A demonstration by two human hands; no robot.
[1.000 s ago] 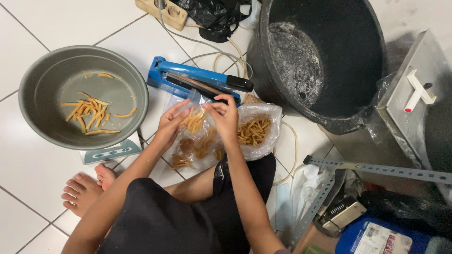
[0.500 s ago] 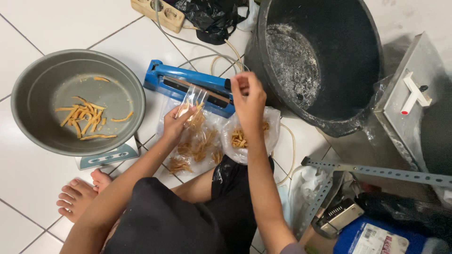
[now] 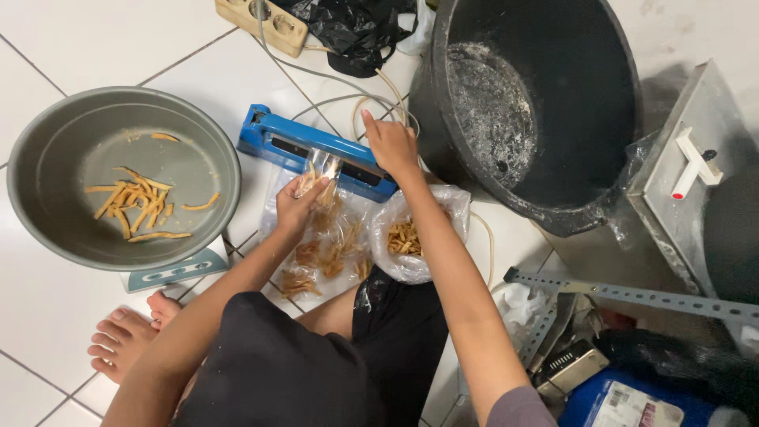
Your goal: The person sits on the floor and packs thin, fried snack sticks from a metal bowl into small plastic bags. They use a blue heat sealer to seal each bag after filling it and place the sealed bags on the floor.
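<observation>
On the white tiled floor (image 3: 95, 32), the left hand (image 3: 296, 207) has its fingers curled closed around a small clear plastic bag of fried yellow snack sticks (image 3: 320, 178), feeding its open mouth into the long blue bar-shaped heat sealer (image 3: 316, 152), while the right hand (image 3: 390, 144) lies flat, fingers loosely spread, pressing on the sealer's arm and gripping nothing. To seal well, it seems best to keep the film flat and unwrinkled across the sealing strip, keep the sticks down away from the mouth, and press evenly along the arm. Beneath the left wrist lie more thin, glossy, crinkled packets (image 3: 324, 257), already filled, and just beside them a bigger clear bag of loose sticks (image 3: 411, 237) sags open. Well apart to the left, a round grey metal basin (image 3: 47, 158) with a smooth dull wall holds a scatter of sticks and sits on a pale kitchen scale (image 3: 178, 270). A large black plastic tub (image 3: 617, 158), its inside dusted with white residue, stands near the right hand.
</observation>
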